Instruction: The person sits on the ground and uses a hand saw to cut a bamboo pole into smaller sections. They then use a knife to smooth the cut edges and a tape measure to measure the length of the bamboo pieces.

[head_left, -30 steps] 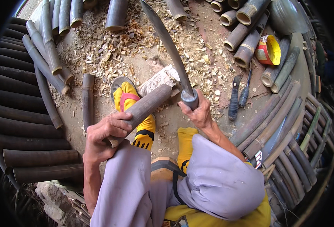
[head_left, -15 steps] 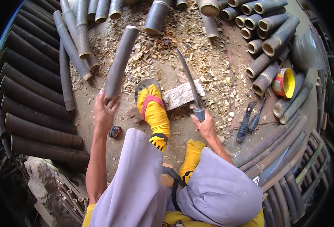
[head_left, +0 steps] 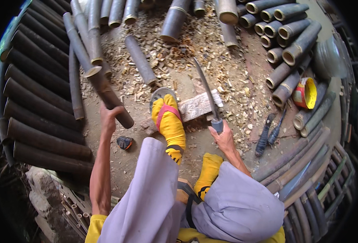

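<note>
Currently, the left hand (head_left: 111, 114) holds a dark bamboo tube (head_left: 105, 90) near its lower end, off the floor (head_left: 122, 164) and tilted, the pale cut end uppermost. Its fingers are closed about the tube; the thumb side shows, the remainder being hidden. The right hand (head_left: 223, 135) has its fingers wrapped firmly round the grey handle (head_left: 217, 126) of a long curved blade (head_left: 206, 86), whose tip points away from the person. Blade and tube stand well apart. In this view the blade crosses the right end of a pale wooden block (head_left: 197, 107), beside the left foot (head_left: 169, 125) in its yellow sock; whether they touch cannot be told.

Progress, as judged from the scattered chips (head_left: 231, 81): considerable cutting appears done, and the tubes are in short lengths, with a row (head_left: 49, 139) at left and a pile (head_left: 288, 32) at upper right. Whether either group is finished cannot be told. One loose tube (head_left: 140, 60) lies ahead of the foot. The held tube looks whole, its far end cut across; any trimming left on it cannot be determined. Two dark-handled tools (head_left: 263, 137) lie at right, apart from both hands.
</note>
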{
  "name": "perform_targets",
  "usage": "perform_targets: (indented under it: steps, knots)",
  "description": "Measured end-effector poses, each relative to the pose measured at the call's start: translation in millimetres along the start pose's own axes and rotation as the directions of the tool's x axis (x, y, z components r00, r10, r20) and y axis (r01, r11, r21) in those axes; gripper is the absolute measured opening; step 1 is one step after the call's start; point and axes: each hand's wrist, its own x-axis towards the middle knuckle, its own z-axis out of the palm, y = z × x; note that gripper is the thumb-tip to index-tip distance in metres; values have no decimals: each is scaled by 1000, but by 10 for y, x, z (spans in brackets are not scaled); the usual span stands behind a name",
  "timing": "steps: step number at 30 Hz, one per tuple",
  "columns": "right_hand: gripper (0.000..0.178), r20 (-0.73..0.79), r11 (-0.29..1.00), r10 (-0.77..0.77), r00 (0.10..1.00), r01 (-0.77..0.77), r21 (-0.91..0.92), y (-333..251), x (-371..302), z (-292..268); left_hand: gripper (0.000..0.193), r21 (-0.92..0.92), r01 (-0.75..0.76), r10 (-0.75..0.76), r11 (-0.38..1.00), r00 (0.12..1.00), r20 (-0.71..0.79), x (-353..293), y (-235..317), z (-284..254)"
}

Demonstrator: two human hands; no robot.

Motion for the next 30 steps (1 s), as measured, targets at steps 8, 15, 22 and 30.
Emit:
perform_targets:
  steps: [8, 15, 22, 30]
  knots:
    - [45, -55, 995, -71, 996, 75, 71, 72, -177, 54, 41, -700, -359, 345, 617, 923, -169, -319, 1632, 805]
    - [43, -115, 980, -185, 976, 192, 48, -264, -328, -44, 39, -631, -416, 170, 655, 894, -414, -276, 1050, 1738]
    - [43, -326, 813, -571, 753, 575, -95, -694, -341, -172, 35, -556, -469, 354, 687, 883, -308, -338, 947, 1859]
    - [39, 14, 982, -184, 983, 184, -34, -384, -61, -155, 41, -505, -444, 401, 740, 894, -197, -424, 956, 1865]
